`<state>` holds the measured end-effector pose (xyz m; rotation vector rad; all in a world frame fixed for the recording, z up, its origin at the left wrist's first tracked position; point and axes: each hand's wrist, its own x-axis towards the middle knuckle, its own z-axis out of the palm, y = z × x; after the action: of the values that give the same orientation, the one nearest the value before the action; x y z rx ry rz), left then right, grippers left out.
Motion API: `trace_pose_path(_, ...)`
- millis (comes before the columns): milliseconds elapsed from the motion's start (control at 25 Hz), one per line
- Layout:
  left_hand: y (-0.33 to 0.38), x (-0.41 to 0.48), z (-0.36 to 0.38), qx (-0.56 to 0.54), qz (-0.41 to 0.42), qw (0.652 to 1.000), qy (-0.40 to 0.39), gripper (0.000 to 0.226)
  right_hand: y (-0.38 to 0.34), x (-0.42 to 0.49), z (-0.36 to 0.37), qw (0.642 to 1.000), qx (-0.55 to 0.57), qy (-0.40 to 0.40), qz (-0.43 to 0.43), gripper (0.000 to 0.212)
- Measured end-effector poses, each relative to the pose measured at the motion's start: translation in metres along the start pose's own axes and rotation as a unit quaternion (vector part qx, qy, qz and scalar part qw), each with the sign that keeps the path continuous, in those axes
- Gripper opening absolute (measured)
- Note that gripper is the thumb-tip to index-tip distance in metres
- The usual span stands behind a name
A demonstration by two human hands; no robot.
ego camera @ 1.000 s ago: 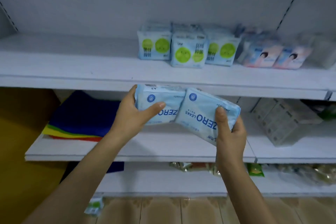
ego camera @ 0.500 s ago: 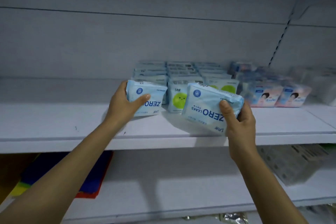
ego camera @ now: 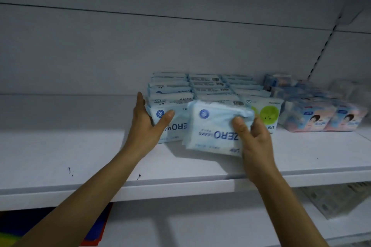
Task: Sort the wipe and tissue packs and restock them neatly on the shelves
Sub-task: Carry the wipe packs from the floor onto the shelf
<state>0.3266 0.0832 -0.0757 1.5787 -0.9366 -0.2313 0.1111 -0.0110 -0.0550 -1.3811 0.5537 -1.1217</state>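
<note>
Two pale-blue ZERO packs: left pack (ego camera: 172,126) upright on shelf (ego camera: 80,158); right pack (ego camera: 212,128) tilted.

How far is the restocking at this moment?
Done: rows of green-face packs and baby-picture packs stand on the upper shelf. In hand: left hand holds one ZERO pack against the left row; right hand holds a tilted second ZERO pack. Left: seat both packs.

Upside-down "ZERO LEAKS" on front pack (ego camera: 212,126), "ZERO" on pack behind (ego camera: 178,120)

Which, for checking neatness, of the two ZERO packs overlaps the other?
The right hand's pack; it covers an edge of the left hand's pack.
</note>
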Motion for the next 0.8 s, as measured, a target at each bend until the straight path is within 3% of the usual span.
trace_pose_path(120, 0.010, -0.008, -0.003, 0.125, 0.053, 0.987, 0.089, 0.109, -0.008, 0.011, -0.028, 0.999, 0.015, 0.047, -0.002, 0.038)
trace_pose_path(200, 0.021, -0.017, 0.001, 0.283, 0.188, 0.930, 0.141, 0.094, -0.011, 0.017, -0.043, 0.998, -0.004, 0.058, -0.012, 0.042)
trace_pose_path(280, 0.032, -0.024, 0.016, 0.396, 0.310, 0.857, 0.115, 0.081, -0.012, 0.022, -0.056, 0.998, -0.023, 0.065, -0.012, 0.041)
trace_pose_path(320, 0.035, -0.026, 0.026, 0.429, 0.332, 0.836, 0.079, 0.080, -0.012, 0.024, -0.062, 0.997, -0.027, 0.067, -0.012, 0.038)
trace_pose_path(400, 0.036, -0.025, 0.049, 0.486, 0.314, 0.815, 0.037, 0.086, -0.014, 0.030, -0.075, 0.997, -0.024, 0.076, -0.005, 0.031)
trace_pose_path(520, 0.035, -0.013, 0.067, 0.562, 0.245, 0.789, 0.039, 0.097, -0.012, 0.039, -0.100, 0.992, -0.085, 0.095, -0.014, 0.024)
trace_pose_path(560, 0.033, -0.011, 0.069, 0.576, 0.231, 0.783, 0.041, 0.097, -0.008, 0.042, -0.107, 0.987, -0.129, 0.094, -0.018, 0.030)
trace_pose_path(640, 0.029, -0.010, 0.068, 0.573, 0.229, 0.785, 0.051, 0.097, -0.001, 0.041, -0.117, 0.968, -0.227, 0.101, -0.026, 0.062)
trace_pose_path(720, 0.030, -0.015, 0.067, 0.534, 0.246, 0.805, 0.074, 0.094, 0.004, 0.037, -0.122, 0.920, -0.362, 0.125, -0.084, 0.089)
trace_pose_path(800, 0.032, -0.018, 0.063, 0.514, 0.246, 0.815, 0.100, 0.086, 0.006, 0.032, -0.119, 0.857, -0.471, 0.140, -0.153, 0.095)
